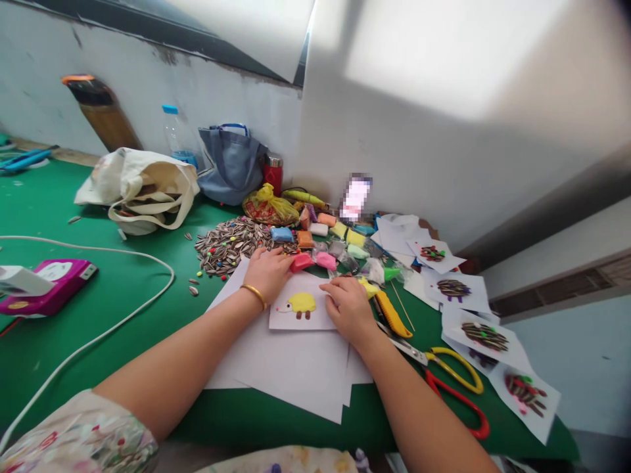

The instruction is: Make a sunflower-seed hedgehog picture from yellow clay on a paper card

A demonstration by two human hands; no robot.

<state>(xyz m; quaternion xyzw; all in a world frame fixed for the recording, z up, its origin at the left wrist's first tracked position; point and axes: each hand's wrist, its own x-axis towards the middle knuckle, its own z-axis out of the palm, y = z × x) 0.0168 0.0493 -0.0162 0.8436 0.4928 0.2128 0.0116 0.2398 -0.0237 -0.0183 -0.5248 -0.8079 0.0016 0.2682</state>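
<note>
A small white card (280, 322) lies in front of me with a hedgehog of modelling clay (302, 303) on it, yellow body, white snout and brown feet. My left hand (267, 272), a gold bangle on its wrist, reaches past the card's upper left corner. Its fingers are stretched toward the sunflower seeds (221, 246) and a red clay packet (302, 262); whether they touch them I cannot tell. My right hand (351, 309) rests at the card's right edge, fingers apart and pointing left over it. Larger white sheets (296, 368) lie under the card.
Coloured clay packets (357, 251) crowd the back. Scissors (419, 355) and a yellow utility knife (393, 314) lie right, beside finished seed-hedgehog cards (486, 336). Bags (231, 161) stand by the wall, near a phone (355, 197). A white cable (118, 312) curves across the left.
</note>
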